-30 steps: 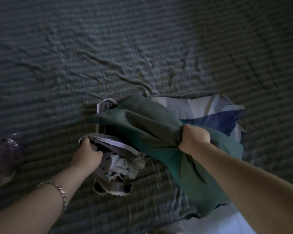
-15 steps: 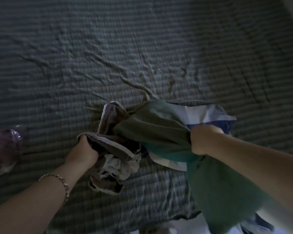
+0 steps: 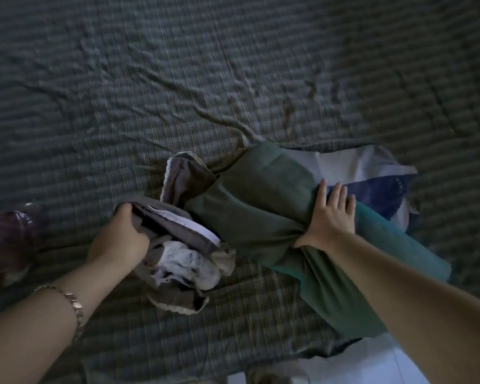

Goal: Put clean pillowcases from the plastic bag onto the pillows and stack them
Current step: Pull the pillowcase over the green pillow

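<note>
The far half of the bed [image 3: 233, 65] lies open, only wrinkled sheet; a grip could pass anywhere there. The near middle is crowded: a grey bundle [image 3: 183, 245], with a green cloth [image 3: 255, 206] touching it and lying over a blue-white cloth [image 3: 372, 173]. A plastic bag [image 3: 6, 239] blocks the left edge. Between bag and bundle runs a bare strip, ending where the left grip [image 3: 119, 242] holds the bundle's edge.

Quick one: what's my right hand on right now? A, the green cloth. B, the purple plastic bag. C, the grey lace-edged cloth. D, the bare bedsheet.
A: the right hand lies with straight, spread fingers on the green cloth.
</note>
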Available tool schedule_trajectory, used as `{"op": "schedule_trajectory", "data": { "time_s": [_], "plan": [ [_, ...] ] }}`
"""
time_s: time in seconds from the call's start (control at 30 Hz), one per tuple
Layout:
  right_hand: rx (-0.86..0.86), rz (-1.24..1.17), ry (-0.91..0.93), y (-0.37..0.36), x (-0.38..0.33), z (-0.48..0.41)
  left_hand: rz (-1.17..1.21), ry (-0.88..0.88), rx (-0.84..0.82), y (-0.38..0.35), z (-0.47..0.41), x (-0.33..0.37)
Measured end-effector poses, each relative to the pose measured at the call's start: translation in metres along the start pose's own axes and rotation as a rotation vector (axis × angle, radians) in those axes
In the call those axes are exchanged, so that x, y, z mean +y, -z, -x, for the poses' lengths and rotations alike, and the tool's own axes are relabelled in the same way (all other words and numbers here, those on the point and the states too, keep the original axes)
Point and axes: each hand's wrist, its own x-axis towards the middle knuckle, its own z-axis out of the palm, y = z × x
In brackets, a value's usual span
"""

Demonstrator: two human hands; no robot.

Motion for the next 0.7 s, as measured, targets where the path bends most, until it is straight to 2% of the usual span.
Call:
{"op": "schedule_trajectory", "data": {
  "time_s": [0.1, 0.17, 0.27, 0.37, 0.47, 0.6, 0.7],
  "plan": [
    [-0.079, -0.01, -0.001, 0.012, 0.002, -0.023, -0.008, 0.059, 0.18, 0.025, -0.004, -0.004],
    [-0.093, -0.036, 0.023, 0.015, 0.001, -0.02, -0.041, 0.062, 0.237, 0.042, -0.004, -0.005],
    [-0.068, -0.049, 0.09, 0.017, 0.0, 0.004, -0.194, -0.01, 0.173, 0.055, 0.001, 0.002],
    [-0.096, -0.243, 0.133, 0.03, 0.009, 0.041, -0.379, -0.1, 0.147, 0.059, -0.002, 0.007],
    [-0.108, -0.28, 0.282, 0.061, 0.023, 0.089, -0.556, -0.124, 0.128, 0.066, -0.011, -0.002],
    [-0.065, -0.285, 0.495, 0.098, 0.027, 0.144, -0.58, -0.287, -0.019, 0.072, -0.011, -0.007],
    [0.001, -0.191, 0.706, 0.11, 0.009, 0.166, -0.538, -0.413, -0.112, 0.076, -0.004, -0.003]
  ]
}}
